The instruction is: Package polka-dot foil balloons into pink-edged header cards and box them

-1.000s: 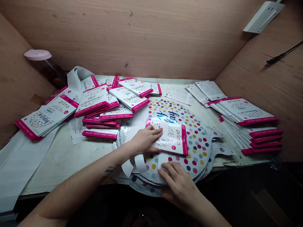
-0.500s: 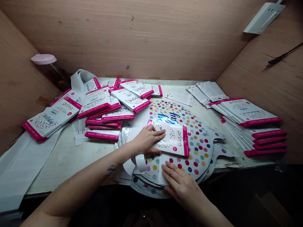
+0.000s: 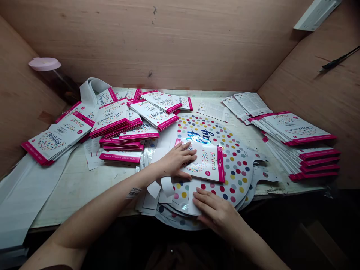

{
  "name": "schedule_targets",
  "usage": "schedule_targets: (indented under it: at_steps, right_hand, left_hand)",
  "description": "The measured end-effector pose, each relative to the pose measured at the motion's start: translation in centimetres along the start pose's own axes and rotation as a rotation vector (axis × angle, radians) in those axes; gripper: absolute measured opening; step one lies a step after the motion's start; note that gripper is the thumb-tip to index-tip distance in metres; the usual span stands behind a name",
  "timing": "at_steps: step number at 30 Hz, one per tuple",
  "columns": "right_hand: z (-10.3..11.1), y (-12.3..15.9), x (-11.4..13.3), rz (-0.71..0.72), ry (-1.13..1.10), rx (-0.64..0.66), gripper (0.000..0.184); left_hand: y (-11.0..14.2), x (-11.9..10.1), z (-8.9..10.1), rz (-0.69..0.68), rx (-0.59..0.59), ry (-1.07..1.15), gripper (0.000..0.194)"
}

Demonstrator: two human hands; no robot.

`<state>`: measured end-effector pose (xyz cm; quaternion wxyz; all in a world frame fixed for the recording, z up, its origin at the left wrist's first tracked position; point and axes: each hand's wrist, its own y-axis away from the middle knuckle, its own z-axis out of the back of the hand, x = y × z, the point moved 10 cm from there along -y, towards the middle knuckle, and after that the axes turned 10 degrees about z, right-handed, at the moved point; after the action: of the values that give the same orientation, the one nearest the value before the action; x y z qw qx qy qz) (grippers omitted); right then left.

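My left hand lies with fingers stretched out over the left part of a white and pink balloon packet, marked "prima". Beneath that packet is a stack of flat foil balloons with coloured dots; the top balloon has blue lettering, partly covered. My right hand rests nearer the front edge, fingers extended flat on a white paper piece on the balloon. A curled white paper strip sticks up below my left wrist. A barcode label is on my left forearm.
Several pink-edged packets are heaped at the left, over long white paper strips. More packets are stacked at the right, near printed cards. A pink-lidded container stands back left. Wooden panels enclose the table.
The view has tilted a little, so most things sit slightly higher in the picture. Both hands stay in nearly the same places on the packet and the white paper.
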<state>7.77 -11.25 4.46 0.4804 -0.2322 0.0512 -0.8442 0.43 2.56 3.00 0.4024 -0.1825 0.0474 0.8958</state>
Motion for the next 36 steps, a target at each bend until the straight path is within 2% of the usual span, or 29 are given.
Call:
schedule_targets:
  at_steps: [3,6,8,10,13,15,18,21,24,30,36]
  right_hand:
    - [0.5,0.0,-0.8,-0.044,-0.094,0.005,0.033]
    - [0.8,-0.2,-0.4,-0.021,-0.072,-0.020,0.031]
    - [1.6,-0.5,0.0,0.001,-0.064,-0.097,0.031]
    - [2.9,-1.0,-0.7,-0.042,-0.134,-0.208,0.028]
    - [5.0,-2.2,-4.7,-0.221,-0.212,-0.390,0.017]
    - [5.7,-3.1,-8.0,-0.329,-0.220,-0.454,0.013]
    - [4.9,-4.1,-12.4,-0.433,-0.279,-0.455,0.014]
    - [3.7,-3.8,-14.7,-0.499,-0.335,-0.482,0.016]
    - [3.0,-3.2,-15.2,-0.538,-0.350,-0.521,0.017]
    - [2.6,-3.2,-15.2,-0.598,-0.312,-0.570,0.019]
    - [2.7,-2.6,-15.4,-0.620,-0.252,-0.578,0.023]
  left_hand:
    - [-0.1,0.0,-0.1,-0.022,0.010,0.044,0.077]
    - [-0.1,0.1,-0.2,-0.040,-0.007,0.065,0.076]
    - [0.0,0.1,-0.3,-0.052,-0.016,0.069,0.075]
    - [0.0,0.1,-0.3,-0.055,-0.022,0.069,0.074]
    - [0.0,0.0,-0.2,-0.061,-0.016,0.069,0.072]
    - [0.0,0.0,-0.2,-0.057,0.005,0.067,0.069]
    - [0.0,0.0,-0.4,-0.054,0.062,0.079,0.065]
    - [0.2,0.0,-0.3,-0.049,0.070,0.142,0.080]
    - [0.2,0.4,0.0,-0.017,0.034,0.210,0.097]
    - [-0.3,0.5,0.2,0.053,0.008,0.222,0.118]
    - [-0.9,0.6,0.3,0.101,-0.041,0.252,0.114]
